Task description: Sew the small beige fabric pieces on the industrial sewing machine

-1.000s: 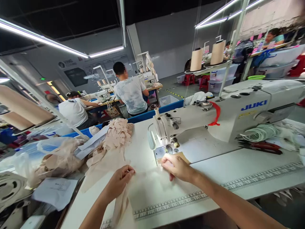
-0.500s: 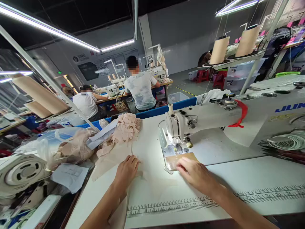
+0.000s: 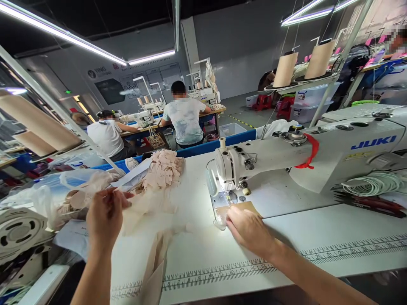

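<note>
My left hand is raised over the left of the white table, its thumb and fingers pinched together. A sheer beige fabric piece, smeared by motion, trails from its fingertips. Below lies a folded beige fabric strip, hanging towards the table's front edge. My right hand rests with curled fingers on the brown plate in front of the sewing machine's needle. What its fingertips press or hold is hidden. The white sewing machine has its lamp lit over the needle area.
A heap of beige fabric pieces sits at the back left. Plastic bags and another machine part crowd the left. Printed ruler marks run along the front. Dark red scissors and a coiled cord lie right. Co-workers sit ahead.
My left hand has risen and moved left from the table, with the sheer fabric shifting and blurring. My right hand stays by the needle. The view has turned slightly right.
</note>
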`<state>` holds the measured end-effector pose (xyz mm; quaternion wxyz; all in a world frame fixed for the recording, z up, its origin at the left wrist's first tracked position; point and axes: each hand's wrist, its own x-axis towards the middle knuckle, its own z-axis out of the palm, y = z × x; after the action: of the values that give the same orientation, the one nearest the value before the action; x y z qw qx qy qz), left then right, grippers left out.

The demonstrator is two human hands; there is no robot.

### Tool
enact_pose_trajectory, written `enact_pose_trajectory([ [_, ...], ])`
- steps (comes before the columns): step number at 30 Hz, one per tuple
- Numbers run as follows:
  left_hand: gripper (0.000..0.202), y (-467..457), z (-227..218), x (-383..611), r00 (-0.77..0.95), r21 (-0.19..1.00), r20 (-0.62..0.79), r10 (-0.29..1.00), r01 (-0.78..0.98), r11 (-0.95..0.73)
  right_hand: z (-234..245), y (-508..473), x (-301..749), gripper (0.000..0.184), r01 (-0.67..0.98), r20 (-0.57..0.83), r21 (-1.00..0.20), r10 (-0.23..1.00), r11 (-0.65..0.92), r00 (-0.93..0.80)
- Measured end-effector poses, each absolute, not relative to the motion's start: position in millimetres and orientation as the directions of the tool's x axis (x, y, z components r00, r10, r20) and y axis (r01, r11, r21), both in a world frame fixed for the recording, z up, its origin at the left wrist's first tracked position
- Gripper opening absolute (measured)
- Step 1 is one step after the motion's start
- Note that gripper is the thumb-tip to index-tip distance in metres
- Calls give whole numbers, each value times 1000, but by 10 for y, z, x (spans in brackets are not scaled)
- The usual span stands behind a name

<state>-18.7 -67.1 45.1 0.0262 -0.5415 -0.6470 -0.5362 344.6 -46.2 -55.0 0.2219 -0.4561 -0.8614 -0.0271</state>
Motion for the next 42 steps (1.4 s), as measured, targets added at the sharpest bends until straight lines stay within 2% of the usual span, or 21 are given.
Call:
enact_pose_trajectory([
  [2, 36, -825, 463, -43, -296, 718, 474, 829, 676, -169, -530, -337, 3482, 22, 827, 376, -148, 804, 542, -460],
  [4, 38, -925, 339, 227, -110, 727, 237, 965, 679, -101, -519, -259, 3537, 22, 847, 326, -174, 841, 502, -432],
  [6, 39, -934, 137, 517, 58, 716, 20, 998, 696, -54, -511, -244, 3598, 26, 850, 295, -216, 862, 480, -412],
  [9, 37, -767, -150, 754, 183, 709, -125, 975, 704, -40, -480, -306, 3672, 29, 798, 325, -263, 829, 542, -456],
  [11, 36, -585, -259, 731, 209, 708, -141, 968, 705, -49, -454, -356, 3696, 26, 747, 351, -238, 772, 621, -530],
  [14, 37, -330, -271, 590, 210, 704, -122, 970, 708, -64, -447, -388, 3690, 16, 714, 366, -115, 698, 691, -616],
  [17, 35, -205, -149, 614, 175, 704, -75, 982, 706, -72, -490, -375, 3656, 12, 714, 432, 12, 640, 700, -635],
  [20, 29, -213, -1, 937, 210, 746, -72, 975, 660, -87, -537, -354, 3633, 14, 727, 481, 59, 619, 684, -621],
  [25, 20, -179, -12, 1606, 380, 851, -122, 917, 515, -101, -567, -312, 3675, 21, 727, 488, 26, 626, 687, -608],
  [29, 19, -16, -241, 1753, 337, 805, -79, 938, 577, -139, -558, -277, 3735, 20, 735, 464, 7, 649, 678, -603],
  [33, 19, 74, -396, 1721, 323, 772, -75, 943, 618, -150, -508, -271, 3777, 15, 764, 382, -46, 718, 643, -581],
  [38, 19, 74, -406, 1727, 329, 769, -80, 941, 621, -151, -416, -274, 3833, 25, 806, 282, -199, 820, 558, -498],
  [42, 18, 56, -391, 1743, 315, 769, -76, 946, 622, -146, -377, -288, 3839, 28, 804, 277, -230, 829, 549, -486],
])
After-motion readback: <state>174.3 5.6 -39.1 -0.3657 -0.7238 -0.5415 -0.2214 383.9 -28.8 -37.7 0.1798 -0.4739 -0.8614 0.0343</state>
